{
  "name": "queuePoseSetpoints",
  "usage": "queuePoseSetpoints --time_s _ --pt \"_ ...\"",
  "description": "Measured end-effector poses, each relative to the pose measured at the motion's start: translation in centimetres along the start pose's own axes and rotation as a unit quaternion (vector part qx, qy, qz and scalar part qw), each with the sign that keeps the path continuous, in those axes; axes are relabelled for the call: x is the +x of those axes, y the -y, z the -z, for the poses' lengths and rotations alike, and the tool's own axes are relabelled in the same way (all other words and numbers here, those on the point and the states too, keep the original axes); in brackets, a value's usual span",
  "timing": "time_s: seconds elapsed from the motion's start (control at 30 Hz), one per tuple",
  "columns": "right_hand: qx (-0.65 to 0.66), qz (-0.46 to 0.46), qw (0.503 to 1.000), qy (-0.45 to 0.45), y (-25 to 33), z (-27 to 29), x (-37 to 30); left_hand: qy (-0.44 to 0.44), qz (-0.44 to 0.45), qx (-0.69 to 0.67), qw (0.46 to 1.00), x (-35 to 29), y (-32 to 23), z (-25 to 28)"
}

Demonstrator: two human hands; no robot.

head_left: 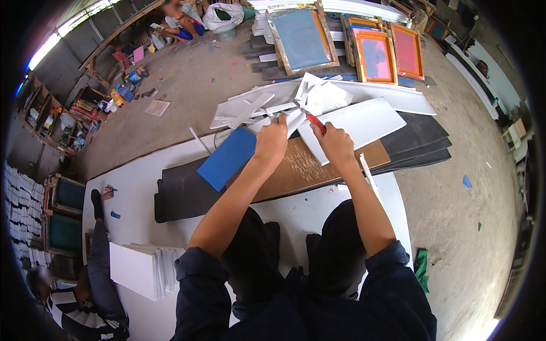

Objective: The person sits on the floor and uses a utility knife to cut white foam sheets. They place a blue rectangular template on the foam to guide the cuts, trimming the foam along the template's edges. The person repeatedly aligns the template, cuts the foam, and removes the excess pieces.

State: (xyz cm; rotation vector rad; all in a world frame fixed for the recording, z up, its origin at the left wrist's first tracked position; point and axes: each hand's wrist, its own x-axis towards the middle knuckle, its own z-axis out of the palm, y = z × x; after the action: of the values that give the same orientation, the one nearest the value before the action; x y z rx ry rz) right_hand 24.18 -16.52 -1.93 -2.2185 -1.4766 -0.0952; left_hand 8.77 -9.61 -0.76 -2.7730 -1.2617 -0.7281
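Observation:
My right hand [335,146] is closed round a red-handled tool [315,121]. Its metal part points forward into a heap of white offcuts [327,96], and its exact kind is too small to tell. My left hand [272,140] is closed just left of the tool, at the near edge of the heap; what its fingers hold is hard to make out. Under my wrists lies a scuffed brown board [298,165]. A blue rectangular sheet [228,158] rests beside my left forearm. Beyond my right hand is a wide white panel [364,126].
Dark sheets [185,193] lie stacked beneath the boards. A stack of white sheets [136,267] stands at lower left, near a seated co-worker [85,301]. Framed screens [375,57] lean at the back. Another person [182,20] sits far off, beside a white sack [223,16].

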Motion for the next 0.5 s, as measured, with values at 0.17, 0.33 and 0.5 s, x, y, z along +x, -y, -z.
queuePoseSetpoints --time_s 0.17,0.33,0.5 --pt "-0.029 0.013 1.000 -0.003 0.3 0.5 -0.8 0.024 0.059 -0.037 0.997 0.2 0.9 0.5" --pt "-0.038 0.013 0.999 -0.002 -0.1 -0.2 0.1 0.023 0.018 -0.016 0.999 0.0 -0.3 0.5" --pt "-0.057 -0.013 0.997 0.048 -1.1 -1.0 0.8 0.110 0.026 -0.016 0.993 -0.4 -2.3 0.3"
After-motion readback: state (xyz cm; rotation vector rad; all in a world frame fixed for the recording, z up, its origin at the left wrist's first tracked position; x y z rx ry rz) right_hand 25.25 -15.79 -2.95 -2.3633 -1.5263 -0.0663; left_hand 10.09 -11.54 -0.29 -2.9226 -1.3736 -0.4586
